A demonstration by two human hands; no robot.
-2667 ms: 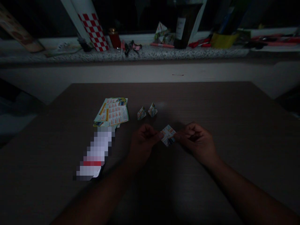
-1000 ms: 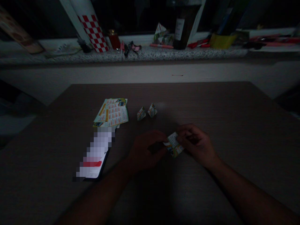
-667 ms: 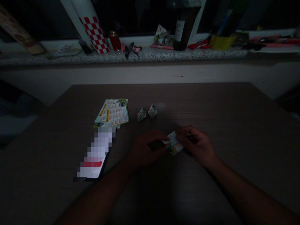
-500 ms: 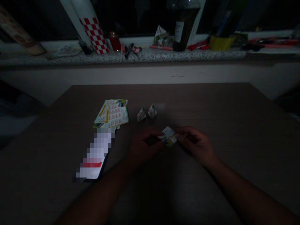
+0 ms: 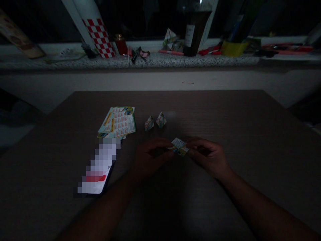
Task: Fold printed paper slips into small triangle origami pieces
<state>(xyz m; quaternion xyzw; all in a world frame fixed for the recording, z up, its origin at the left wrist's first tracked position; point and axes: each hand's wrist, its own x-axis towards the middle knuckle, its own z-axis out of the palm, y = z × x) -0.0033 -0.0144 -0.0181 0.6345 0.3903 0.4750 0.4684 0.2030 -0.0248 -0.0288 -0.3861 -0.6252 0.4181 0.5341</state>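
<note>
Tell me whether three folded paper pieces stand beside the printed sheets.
No, only two folded pieces stand on the table beside the printed sheets.

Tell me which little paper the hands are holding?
Start at the brown table. Near its middle, the left hand and right hand pinch a small folded paper. Unlike the two pointed pieces beyond it, it is held, not resting alone on the table.
</note>
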